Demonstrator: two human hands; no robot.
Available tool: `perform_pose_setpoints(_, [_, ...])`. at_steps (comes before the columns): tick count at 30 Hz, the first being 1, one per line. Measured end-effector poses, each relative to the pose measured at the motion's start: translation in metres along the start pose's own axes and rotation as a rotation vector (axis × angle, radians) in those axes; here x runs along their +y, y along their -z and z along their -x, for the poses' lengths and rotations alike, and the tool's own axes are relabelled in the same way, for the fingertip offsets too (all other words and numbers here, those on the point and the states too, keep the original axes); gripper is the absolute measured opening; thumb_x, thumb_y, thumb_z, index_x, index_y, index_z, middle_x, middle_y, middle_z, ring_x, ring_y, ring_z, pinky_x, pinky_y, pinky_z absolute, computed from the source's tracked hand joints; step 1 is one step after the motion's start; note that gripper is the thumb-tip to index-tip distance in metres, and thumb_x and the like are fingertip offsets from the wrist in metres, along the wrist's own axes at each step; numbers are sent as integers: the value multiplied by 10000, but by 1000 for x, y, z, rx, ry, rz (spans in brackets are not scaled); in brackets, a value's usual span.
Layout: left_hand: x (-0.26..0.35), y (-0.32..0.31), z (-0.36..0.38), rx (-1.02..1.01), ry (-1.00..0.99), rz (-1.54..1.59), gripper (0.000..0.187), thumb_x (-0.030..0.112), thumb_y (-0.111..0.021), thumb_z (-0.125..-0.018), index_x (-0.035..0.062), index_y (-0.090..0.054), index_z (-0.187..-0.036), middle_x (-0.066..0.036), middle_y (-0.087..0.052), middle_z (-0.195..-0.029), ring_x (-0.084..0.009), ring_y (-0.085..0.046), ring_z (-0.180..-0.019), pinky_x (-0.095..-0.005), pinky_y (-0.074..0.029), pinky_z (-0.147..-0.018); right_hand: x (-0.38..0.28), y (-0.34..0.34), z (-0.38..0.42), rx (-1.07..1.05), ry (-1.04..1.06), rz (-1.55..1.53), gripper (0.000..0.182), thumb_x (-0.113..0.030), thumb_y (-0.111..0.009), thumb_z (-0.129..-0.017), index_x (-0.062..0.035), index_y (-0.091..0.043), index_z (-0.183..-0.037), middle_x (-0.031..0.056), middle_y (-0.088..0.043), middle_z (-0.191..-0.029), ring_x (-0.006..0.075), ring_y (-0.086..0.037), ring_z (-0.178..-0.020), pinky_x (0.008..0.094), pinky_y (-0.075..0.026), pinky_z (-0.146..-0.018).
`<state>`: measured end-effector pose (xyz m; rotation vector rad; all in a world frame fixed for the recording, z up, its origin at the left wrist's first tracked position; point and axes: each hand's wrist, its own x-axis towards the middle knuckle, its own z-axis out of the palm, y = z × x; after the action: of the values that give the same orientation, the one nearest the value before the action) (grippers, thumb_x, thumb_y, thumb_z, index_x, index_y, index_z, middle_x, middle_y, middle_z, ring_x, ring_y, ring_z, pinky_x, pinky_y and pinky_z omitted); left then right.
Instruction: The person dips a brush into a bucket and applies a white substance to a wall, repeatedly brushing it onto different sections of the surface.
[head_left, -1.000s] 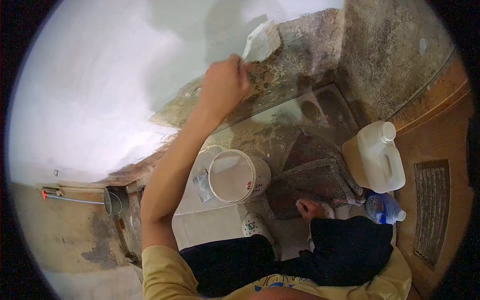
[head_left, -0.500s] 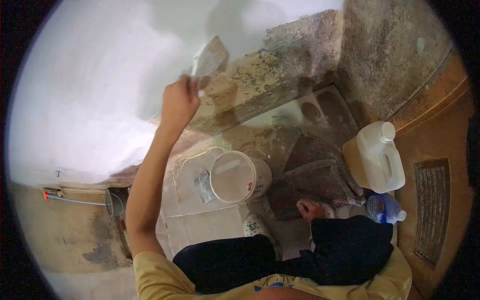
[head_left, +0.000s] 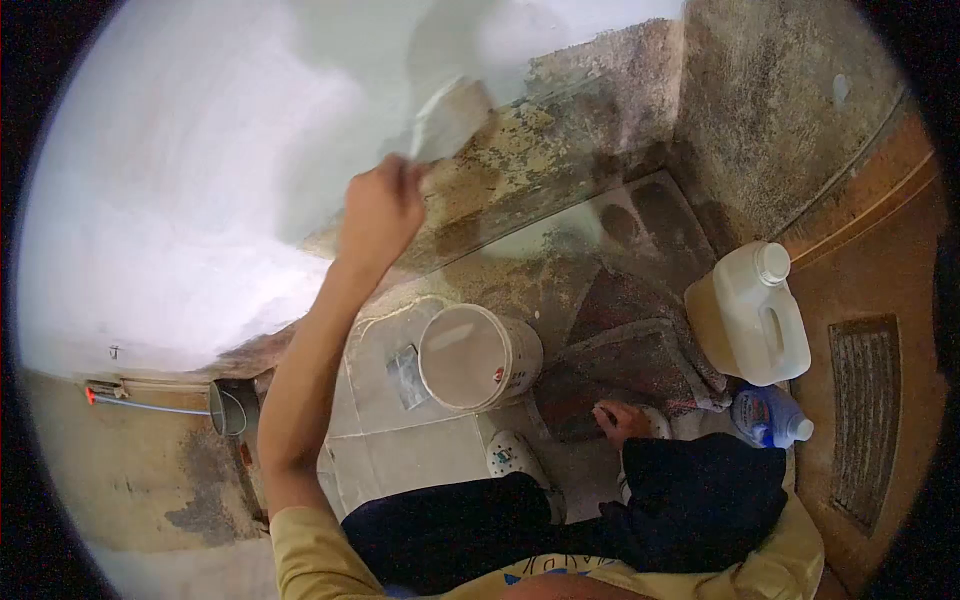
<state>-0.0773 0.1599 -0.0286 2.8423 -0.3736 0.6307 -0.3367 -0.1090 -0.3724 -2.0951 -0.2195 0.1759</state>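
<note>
Your left hand [head_left: 382,215] has its fingers closed around the handle of a wide flat brush [head_left: 455,120], held up beyond the white bucket [head_left: 525,350] at the border between the whitened wall [head_left: 180,200] and its bare, flaking lower strip [head_left: 535,130]. The brush is blurred, so you can't tell whether its bristles touch the wall. This stroke likely goes best with a firm grip, a loose wrist and light, even pressure; rough flakes could snag the bristles. Your right hand [head_left: 622,420] rests low, right of the bucket; whether its fingers grasp anything you can't tell.

Mind the bucket itself: it stands on the floor between you and the wall, and a low sweep could knock it. A small plastic packet [head_left: 407,378] lies just left of it. To its right a rumpled dark mat [head_left: 610,375] could catch your clog [head_left: 510,455]; farther right stand a translucent jug [head_left: 745,320] and a blue bottle [head_left: 765,415], away from your brush arm.
</note>
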Motion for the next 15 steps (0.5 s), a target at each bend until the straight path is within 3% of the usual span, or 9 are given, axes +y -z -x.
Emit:
perform_pose_setpoints(4, [29, -35, -45, 46, -128, 27, 232, 172, -569, -847, -33, -560, -738, -266, -564, -632, -451, -565, -632, -500, -454, -596, 7, 0, 0, -20, -29, -6, 280, -278, -612, -868, -20, -672, -960, 170, -677, -934, 285, -671, -766, 366, -542, -660])
perform_pose_setpoints(10, [24, -25, -62, 43, -112, 28, 246, 173, -562, -849, -44, -568, -732, -265, -570, -642, -449, -568, -646, -490, -455, -602, 12, 2, -1, 14, 213, 44, 254, -255, -604, -874, -28, -659, -976, 151, -679, -879, 292, -659, -721, 360, -533, -626])
perform_pose_setpoints(13, [0, -2, -46, 12, -55, 15, 237, 161, -565, -849, -47, -573, -735, -261, -563, -629, -437, -568, -623, -470, -445, -578, -8, 11, -4, -149, -46, -100, 237, -250, -594, -879, -40, -658, -969, 151, -676, -861, 292, -656, -724, 365, -529, -621])
perform_pose_setpoints(15, [-17, 14, -29, -9, -11, 16, 233, 157, -566, -851, -48, -576, -739, -259, -557, -620, -428, -566, -606, -459, -438, -562, 5, -3, -1, 64, 116, -69, 259, -270, -590, -883, -36, -656, -975, 158, -673, -864, 292, -656, -733, 369, -529, -622])
